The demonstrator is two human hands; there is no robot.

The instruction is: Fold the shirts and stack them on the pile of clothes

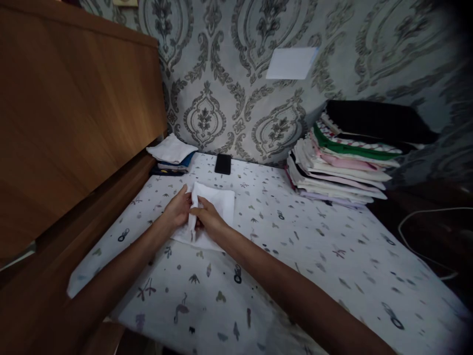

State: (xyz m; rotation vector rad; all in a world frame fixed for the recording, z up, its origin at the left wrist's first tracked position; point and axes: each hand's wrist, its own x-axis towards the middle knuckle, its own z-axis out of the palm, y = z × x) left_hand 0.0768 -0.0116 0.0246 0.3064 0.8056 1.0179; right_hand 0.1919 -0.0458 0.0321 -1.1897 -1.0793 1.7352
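A white cloth (223, 202), partly folded, lies on the patterned sheet (295, 256) near the middle of the view. Its left part is raised into an upright fold between my two hands. My left hand (179, 207) is at the left side of that fold, its fingers curled against the cloth. From the right, my right hand (209, 217) pinches the same fold between thumb and fingers. Some fingertips are hidden behind the fabric.
A small pile of folded cloths (173, 150) sits at the back left, beside a wooden cabinet (81, 108). A black phone (222, 164) lies near the wall. At the back right stands a tall stack of folded clothes (340, 167). A white cable (410, 246) curves at the right.
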